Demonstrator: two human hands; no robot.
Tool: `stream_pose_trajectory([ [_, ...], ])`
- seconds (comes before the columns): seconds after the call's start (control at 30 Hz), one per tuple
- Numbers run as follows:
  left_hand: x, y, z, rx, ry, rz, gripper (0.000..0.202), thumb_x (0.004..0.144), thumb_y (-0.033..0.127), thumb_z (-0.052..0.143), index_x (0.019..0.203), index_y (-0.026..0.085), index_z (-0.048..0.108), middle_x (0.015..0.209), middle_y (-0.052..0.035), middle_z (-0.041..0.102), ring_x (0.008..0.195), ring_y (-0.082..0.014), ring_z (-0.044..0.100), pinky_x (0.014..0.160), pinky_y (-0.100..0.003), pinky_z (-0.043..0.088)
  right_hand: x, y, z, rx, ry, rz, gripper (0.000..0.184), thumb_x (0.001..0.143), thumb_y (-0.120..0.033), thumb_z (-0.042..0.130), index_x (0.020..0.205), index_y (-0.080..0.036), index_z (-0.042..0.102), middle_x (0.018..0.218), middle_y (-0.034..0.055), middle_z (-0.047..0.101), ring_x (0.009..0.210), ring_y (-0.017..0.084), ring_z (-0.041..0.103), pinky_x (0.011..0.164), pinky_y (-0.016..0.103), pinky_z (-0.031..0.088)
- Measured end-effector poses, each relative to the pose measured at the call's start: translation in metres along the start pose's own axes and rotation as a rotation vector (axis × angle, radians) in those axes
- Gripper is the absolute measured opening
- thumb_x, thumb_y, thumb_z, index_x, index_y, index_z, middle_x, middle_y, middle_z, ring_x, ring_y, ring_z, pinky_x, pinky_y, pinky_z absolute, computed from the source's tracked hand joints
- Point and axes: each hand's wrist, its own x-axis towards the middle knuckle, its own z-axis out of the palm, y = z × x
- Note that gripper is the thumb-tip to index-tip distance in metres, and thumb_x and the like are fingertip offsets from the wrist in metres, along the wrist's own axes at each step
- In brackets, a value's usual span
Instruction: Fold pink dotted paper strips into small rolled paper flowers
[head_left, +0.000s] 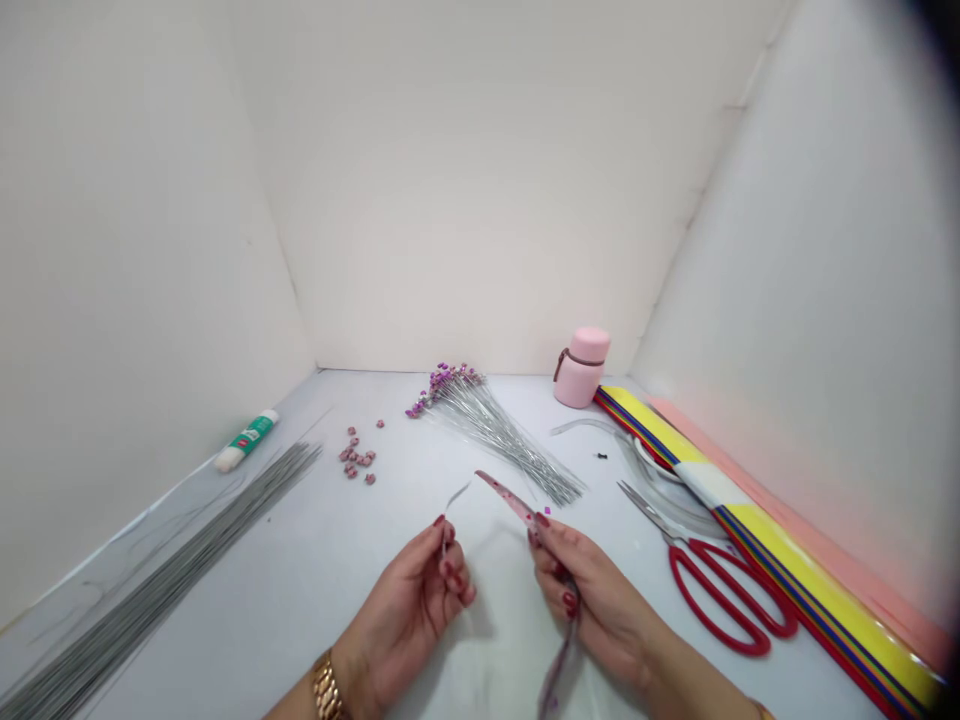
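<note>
Plain white walls are meeting in a corner behind a pale grey bench [300, 590], closing the work in on three sides. The left hand [420, 600] is pinching a short, thin silver wire [453, 505] between thumb and fingertips, its other fingers curled in. The wire is rising out of the grip and bending up to the right at its free end. The right hand [592, 590] is closed on a narrow pink glittery strip [507, 497]. The strip's long axis is running diagonally, with the free tip pointing up-left toward the wire and the tail hanging down past the palm toward the near edge. The two tips are sitting near each other but apart, the strip just to the right of the wire, and both are lifted clear of the bench.

Bare surface is lying between and ahead of the hands. Farther back, a fanned bundle of silver wires with purple beaded heads [495, 425] is resting near a scatter of small pink beads [358, 458] and a small pink bottle [581, 367]. Red-handled scissors [720, 590] are lying just to the right of the right hand, beside a long stack of yellow, blue and red paper sheets [795, 565] along the wall. Well to the left, a sheaf of long grey wires [150, 590] and a white glue stick with a green label [246, 440] are taking up that side.
</note>
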Motion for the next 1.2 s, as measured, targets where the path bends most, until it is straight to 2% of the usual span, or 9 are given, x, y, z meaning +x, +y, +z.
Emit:
stream_pose_trajectory([
  [0.13, 0.003, 0.007, -0.008, -0.089, -0.008, -0.055, 0.021, 0.085, 0.023, 0.046, 0.067, 0.013, 0.049, 0.046, 0.0106, 0.029, 0.033, -0.0007, 0.030, 0.039, -0.012, 0.034, 0.004, -0.018, -0.010, -0.013, 0.116, -0.045, 0.037, 0.068, -0.046, 0.061, 0.062, -0.019, 0.036, 0.050, -0.0107, 0.025, 0.035, 0.001, 0.017, 0.033, 0.014, 0.014],
  [0.3, 0.000, 0.012, -0.005, 0.050, 0.021, -0.053, 0.022, 0.081, 0.023, 0.053, 0.063, 0.013, 0.046, 0.046, 0.0107, 0.025, 0.033, -0.0009, 0.024, 0.033, -0.012, 0.020, 0.006, -0.043, -0.028, -0.144, 0.205, -0.138, 0.041, 0.063, -0.047, 0.065, 0.058, -0.019, 0.035, 0.049, -0.0104, 0.024, 0.035, 0.001, 0.017, 0.033, 0.015, 0.015],
  [0.57, 0.002, 0.020, -0.005, 0.254, 0.121, 0.154, 0.019, 0.079, 0.030, 0.056, 0.070, 0.013, 0.053, 0.044, 0.0095, 0.033, 0.036, -0.0016, 0.022, 0.034, -0.013, 0.018, 0.010, -0.081, -0.101, -0.518, 0.668, -0.445, 0.032, 0.063, -0.046, 0.059, 0.059, -0.021, 0.040, 0.048, -0.0073, 0.032, 0.038, 0.007, 0.026, 0.036, 0.020, 0.020],
  [0.67, 0.001, 0.012, -0.003, 0.448, 0.144, 0.208, 0.022, 0.080, 0.034, 0.054, 0.073, 0.012, 0.056, 0.044, 0.0082, 0.036, 0.038, -0.0026, 0.023, 0.036, -0.013, 0.019, 0.010, -0.085, -0.109, -0.687, 0.797, -0.561, 0.027, 0.057, -0.031, 0.067, 0.076, -0.018, 0.053, 0.077, 0.0053, 0.053, 0.070, 0.021, 0.049, 0.054, 0.029, 0.038],
  [0.73, -0.001, 0.008, 0.000, 0.604, 0.159, 0.231, 0.026, 0.080, 0.038, 0.051, 0.073, 0.013, 0.056, 0.045, 0.0084, 0.034, 0.039, -0.0036, 0.022, 0.037, -0.014, 0.019, 0.009, -0.079, -0.101, -0.844, 0.836, -0.692, 0.033, 0.061, -0.027, 0.064, 0.091, -0.018, 0.054, 0.103, 0.0105, 0.051, 0.100, 0.029, 0.043, 0.074, 0.036, 0.038],
  [0.83, -0.002, 0.005, 0.003, 0.729, 0.152, 0.193, 0.030, 0.081, 0.042, 0.047, 0.073, 0.014, 0.055, 0.046, 0.0085, 0.033, 0.041, -0.0047, 0.020, 0.038, -0.015, 0.018, 0.007, -0.057, -0.069, -1.276, 0.703, -0.980, 0.024, 0.077, -0.026, 0.049, 0.099, -0.017, 0.054, 0.105, 0.0113, 0.053, 0.103, 0.027, 0.046, 0.084, 0.041, 0.038],
  [0.97, -0.005, 0.001, 0.007, 0.807, 0.125, 0.116, 0.031, 0.081, 0.042, 0.046, 0.071, 0.014, 0.054, 0.047, 0.0084, 0.034, 0.041, -0.0050, 0.020, 0.038, -0.016, 0.017, 0.000, -0.017, -0.020, -1.525, 0.275, -1.278, 0.033, 0.081, -0.014, 0.048, 0.113, -0.019, 0.049, 0.100, 0.0106, 0.055, 0.094, 0.022, 0.052, 0.080, 0.035, 0.044],
  [1.1, -0.008, -0.006, 0.012, 0.907, 0.031, 0.019, 0.032, 0.080, 0.042, 0.046, 0.067, 0.014, 0.053, 0.043, 0.0082, 0.037, 0.037, -0.0044, 0.022, 0.037, -0.017, 0.015, -0.007, -0.001, -0.001, -1.680, 0.071, -1.399, 0.027, 0.081, -0.007, 0.048, 0.104, -0.017, 0.056, 0.079, 0.0073, 0.059, 0.073, 0.018, 0.053, 0.067, 0.031, 0.045],
  [1.2, -0.007, -0.004, 0.013, 0.979, -0.015, -0.059, 0.033, 0.079, 0.046, 0.045, 0.071, 0.015, 0.054, 0.041, 0.0090, 0.037, 0.034, -0.0045, 0.021, 0.035, -0.017, 0.015, -0.006, -0.004, -0.007, -1.659, 0.073, -1.373, 0.017, 0.082, -0.009, 0.046, 0.089, -0.014, 0.062, 0.065, 0.0057, 0.057, 0.062, 0.016, 0.050, 0.059, 0.029, 0.043],
])
